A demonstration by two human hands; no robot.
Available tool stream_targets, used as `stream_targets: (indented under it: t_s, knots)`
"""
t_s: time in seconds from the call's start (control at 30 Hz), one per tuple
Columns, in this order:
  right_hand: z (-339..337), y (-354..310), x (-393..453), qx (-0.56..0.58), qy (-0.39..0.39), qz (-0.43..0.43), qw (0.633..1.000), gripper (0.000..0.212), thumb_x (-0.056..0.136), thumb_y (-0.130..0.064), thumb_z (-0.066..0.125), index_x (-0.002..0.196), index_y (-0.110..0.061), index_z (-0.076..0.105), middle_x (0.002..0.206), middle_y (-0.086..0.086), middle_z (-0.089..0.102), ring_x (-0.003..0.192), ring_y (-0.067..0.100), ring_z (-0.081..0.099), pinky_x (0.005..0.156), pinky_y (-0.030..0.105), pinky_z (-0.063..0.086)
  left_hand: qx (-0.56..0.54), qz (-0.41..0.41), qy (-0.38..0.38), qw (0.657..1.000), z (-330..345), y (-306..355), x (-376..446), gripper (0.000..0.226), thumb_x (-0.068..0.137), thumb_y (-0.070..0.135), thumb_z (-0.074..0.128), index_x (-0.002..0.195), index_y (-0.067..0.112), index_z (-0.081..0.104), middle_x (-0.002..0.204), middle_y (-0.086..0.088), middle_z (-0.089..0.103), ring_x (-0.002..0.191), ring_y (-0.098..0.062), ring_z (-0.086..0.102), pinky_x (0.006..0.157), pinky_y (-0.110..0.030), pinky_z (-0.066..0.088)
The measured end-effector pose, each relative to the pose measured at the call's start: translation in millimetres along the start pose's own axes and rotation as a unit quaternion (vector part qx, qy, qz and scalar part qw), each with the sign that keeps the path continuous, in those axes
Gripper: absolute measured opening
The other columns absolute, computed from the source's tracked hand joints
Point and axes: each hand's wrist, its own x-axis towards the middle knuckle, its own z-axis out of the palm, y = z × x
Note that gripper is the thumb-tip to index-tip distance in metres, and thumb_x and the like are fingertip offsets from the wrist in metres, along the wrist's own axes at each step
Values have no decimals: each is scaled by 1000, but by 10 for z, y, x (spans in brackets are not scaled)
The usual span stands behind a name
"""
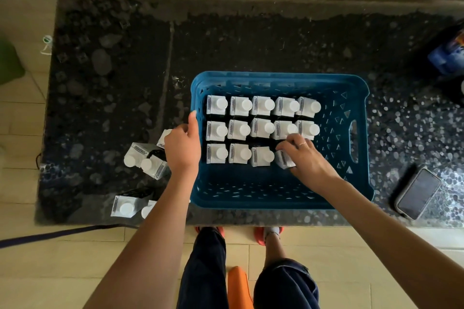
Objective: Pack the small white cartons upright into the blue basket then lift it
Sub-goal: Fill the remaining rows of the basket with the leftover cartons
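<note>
The blue basket [281, 78] sits mid-frame on the counter [251, 45], its plastic walls pierced with small triangular holes and a slot handle on the right side. Inside, white cartons [239, 129] stand upright in neat rows — two full rows of five, a third row with three in place. The right hand [305, 155] has its grip closed around a fourth carton [285, 159], which leans slightly as it is set into the gap. The left hand [182, 144], at the basket's left rim, curls over another carton [164, 137] lying outside, though whether it truly holds it I cannot tell. More loose cartons [144, 159] lie tipped at centre left and lower left. Packing looks a little over half done; next, the tilted carton wants straightening. The counter is dark, glossy, pebble-patterned; a phone [418, 193] lies at lower right.
</note>
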Motion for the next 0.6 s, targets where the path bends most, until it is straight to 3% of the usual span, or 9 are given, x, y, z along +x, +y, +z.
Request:
stream_targets:
  t_s: [0.17, 0.6]
  knots:
    - [93, -64, 61, -11, 3, 13, 1000, 62, 77, -2, 71, 130, -18, 44, 126, 7, 38, 113, 28, 44, 86, 38, 50, 0, -4, -1, 1000, -1, 5, -4, 65, 98, 53, 32, 53, 7, 39, 47, -2, 40, 45, -15, 36, 43, -28, 23]
    - [163, -188, 81, -21, 23, 60, 998, 63, 79, 0, 67, 132, -19, 39, 126, 9, 35, 113, 29, 40, 81, 39, 51, -12, -13, -5, 1000, -12, 7, -16, 64, 97, 55, 32, 50, 12, 34, 47, -1, 39, 44, -15, 34, 44, -27, 22]
